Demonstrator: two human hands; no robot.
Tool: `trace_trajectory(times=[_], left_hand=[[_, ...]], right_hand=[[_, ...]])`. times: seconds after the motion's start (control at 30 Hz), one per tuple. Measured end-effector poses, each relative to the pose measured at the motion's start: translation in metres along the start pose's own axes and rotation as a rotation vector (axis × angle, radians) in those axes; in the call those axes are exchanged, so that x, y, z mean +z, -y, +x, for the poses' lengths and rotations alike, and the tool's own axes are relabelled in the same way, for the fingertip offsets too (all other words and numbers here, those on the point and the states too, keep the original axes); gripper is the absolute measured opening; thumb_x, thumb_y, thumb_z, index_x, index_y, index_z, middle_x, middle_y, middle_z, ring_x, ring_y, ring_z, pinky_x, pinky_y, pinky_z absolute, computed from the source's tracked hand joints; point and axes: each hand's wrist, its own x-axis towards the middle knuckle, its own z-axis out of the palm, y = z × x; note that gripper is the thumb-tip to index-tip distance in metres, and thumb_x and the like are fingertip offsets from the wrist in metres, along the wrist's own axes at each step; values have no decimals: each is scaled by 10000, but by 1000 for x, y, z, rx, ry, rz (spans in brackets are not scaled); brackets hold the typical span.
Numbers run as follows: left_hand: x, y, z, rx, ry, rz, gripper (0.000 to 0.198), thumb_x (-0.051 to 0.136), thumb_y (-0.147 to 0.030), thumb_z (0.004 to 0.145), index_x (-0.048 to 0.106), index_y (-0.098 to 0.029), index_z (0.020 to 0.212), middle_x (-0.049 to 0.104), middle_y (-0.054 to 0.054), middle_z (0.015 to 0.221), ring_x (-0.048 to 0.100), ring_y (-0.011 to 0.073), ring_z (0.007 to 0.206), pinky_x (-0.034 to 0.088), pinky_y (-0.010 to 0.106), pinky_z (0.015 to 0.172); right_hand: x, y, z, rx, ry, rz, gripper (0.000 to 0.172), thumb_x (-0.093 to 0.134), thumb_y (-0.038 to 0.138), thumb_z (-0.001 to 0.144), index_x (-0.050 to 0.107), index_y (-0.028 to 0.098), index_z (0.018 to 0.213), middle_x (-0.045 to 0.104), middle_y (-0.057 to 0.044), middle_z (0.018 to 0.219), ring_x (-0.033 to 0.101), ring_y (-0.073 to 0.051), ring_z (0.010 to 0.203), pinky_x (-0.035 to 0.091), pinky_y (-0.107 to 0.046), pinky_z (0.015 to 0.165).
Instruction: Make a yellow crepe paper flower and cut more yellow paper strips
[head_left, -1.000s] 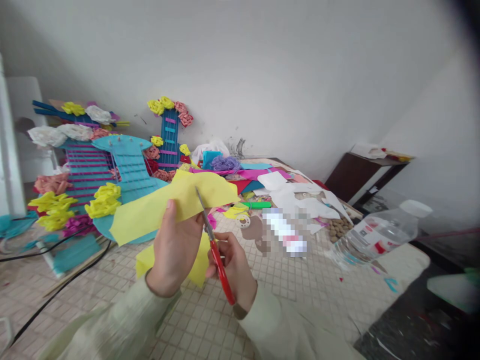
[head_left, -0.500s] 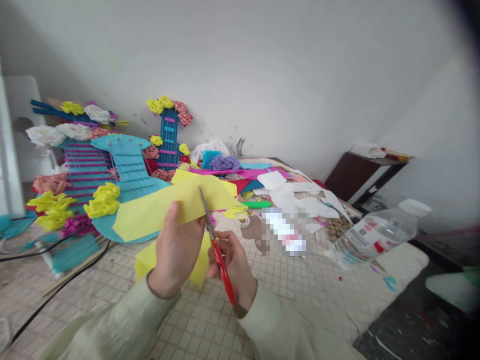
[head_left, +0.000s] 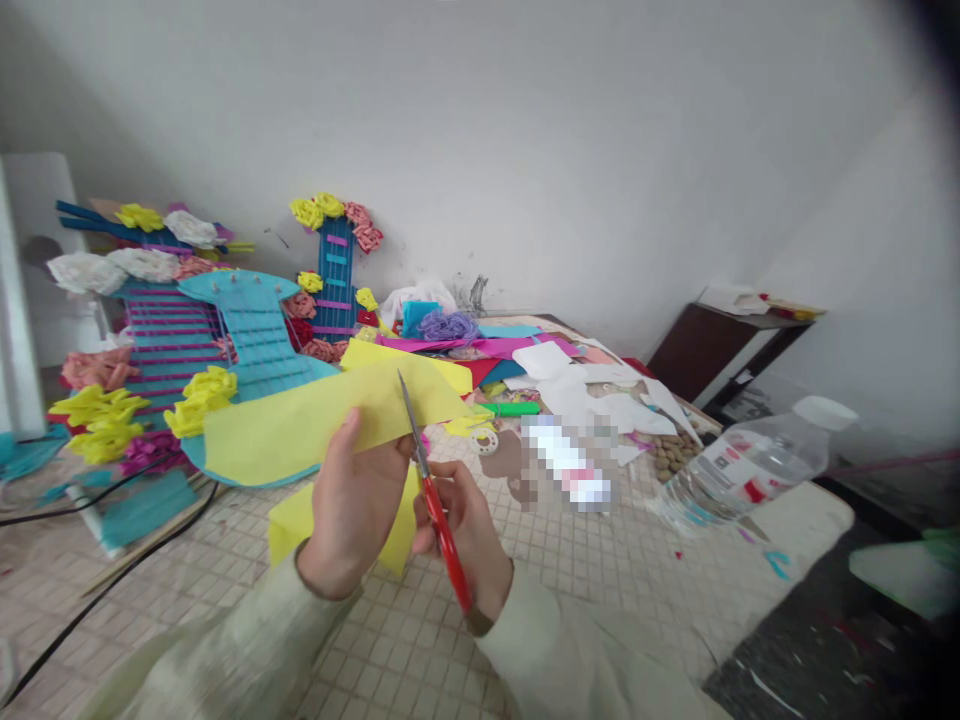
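My left hand (head_left: 349, 510) pinches a long sheet of yellow paper (head_left: 300, 425) held up in front of me, thumb on its near face. My right hand (head_left: 469, 535) grips red-handled scissors (head_left: 435, 500), whose metal blades point up and cross the paper's right part. A second yellow piece (head_left: 292, 520) hangs or lies just below my left hand.
Blue paper-strip models with yellow, white and pink paper flowers (head_left: 202, 340) stand at the left. Coloured paper scraps (head_left: 525, 365) and a green marker (head_left: 514, 408) lie behind. A clear water bottle (head_left: 750, 465) lies at the right; black cables (head_left: 112, 590) cross the tiled top (head_left: 600, 560).
The yellow sheet has slid leftward and lowered slightly in my left hand. The scissors' blades stay in the paper, with both hands nearly in the same place.
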Motion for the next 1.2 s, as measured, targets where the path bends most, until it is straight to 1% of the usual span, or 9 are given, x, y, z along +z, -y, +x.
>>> trace_trajectory(times=[0.27, 0.4, 0.53, 0.63, 0.73, 0.87, 0.97, 1.07, 1.2], left_hand=[[-2, 0, 0, -10, 1, 24, 317, 343, -268, 902, 648, -271, 990, 685, -8, 1055, 533, 218, 1116, 457, 365, 869], [-2, -1, 0, -9, 11, 17, 320, 343, -273, 904, 658, -272, 959, 688, -12, 1055, 544, 205, 1101, 460, 332, 870], [-2, 0, 1, -18, 16, -16, 331, 340, -250, 906, 670, -252, 938, 698, -19, 1037, 578, 172, 1044, 481, 276, 824], [-3, 0, 2, -3, 3, -13, 317, 355, -256, 901, 668, -241, 948, 695, -16, 1046, 591, 164, 1016, 495, 266, 766], [-3, 0, 2, 2, -3, 1, 300, 375, -271, 894, 663, -225, 963, 686, 4, 1070, 572, 183, 1057, 479, 291, 825], [-3, -1, 2, -12, -3, 7, 312, 356, -261, 902, 665, -240, 944, 685, 7, 1070, 549, 188, 1096, 476, 295, 830], [-3, -1, 2, 3, -1, 22, 289, 382, -280, 893, 663, -235, 942, 684, 11, 1071, 546, 217, 1100, 482, 335, 825], [-3, -1, 2, 12, -6, 33, 267, 408, -291, 883, 661, -246, 956, 681, -1, 1083, 551, 207, 1087, 489, 323, 809], [-3, 0, 2, 12, -7, 40, 273, 406, -295, 881, 659, -245, 968, 690, 8, 1055, 564, 184, 1062, 474, 299, 826]], right_hand=[[1, 1, 1, -11, 27, 25, 518, 821, 257, 512, 468, 226, 890, 504, 100, 612, 441, -32, 408, 328, -133, 393], [2, 2, 1, 14, 22, 46, 427, 741, 416, 625, 461, 214, 877, 505, 92, 618, 450, -22, 362, 298, -132, 373], [3, 2, 1, -5, 23, 33, 451, 721, 481, 626, 458, 207, 868, 504, 89, 626, 480, -26, 364, 264, -128, 364], [2, 2, 2, -24, 31, 16, 460, 724, 483, 616, 456, 207, 869, 500, 89, 610, 479, -37, 357, 212, -134, 343], [2, 1, 2, -36, 30, 2, 439, 710, 481, 632, 456, 205, 861, 505, 83, 611, 486, -45, 355, 193, -142, 333], [3, 2, 2, -46, 15, 4, 438, 734, 449, 605, 459, 209, 846, 485, 93, 582, 480, -47, 353, 179, -139, 329], [4, 3, 2, -18, -2, 32, 444, 742, 451, 587, 464, 209, 835, 480, 98, 558, 476, -48, 350, 209, -138, 333], [5, 5, 3, 17, -21, 83, 432, 705, 495, 612, 470, 200, 822, 496, 96, 551, 501, -53, 355, 259, -141, 350], [6, 4, 5, 26, -39, 104, 482, 768, 447, 526, 469, 199, 812, 528, 94, 562, 503, -53, 343, 222, -134, 322]])
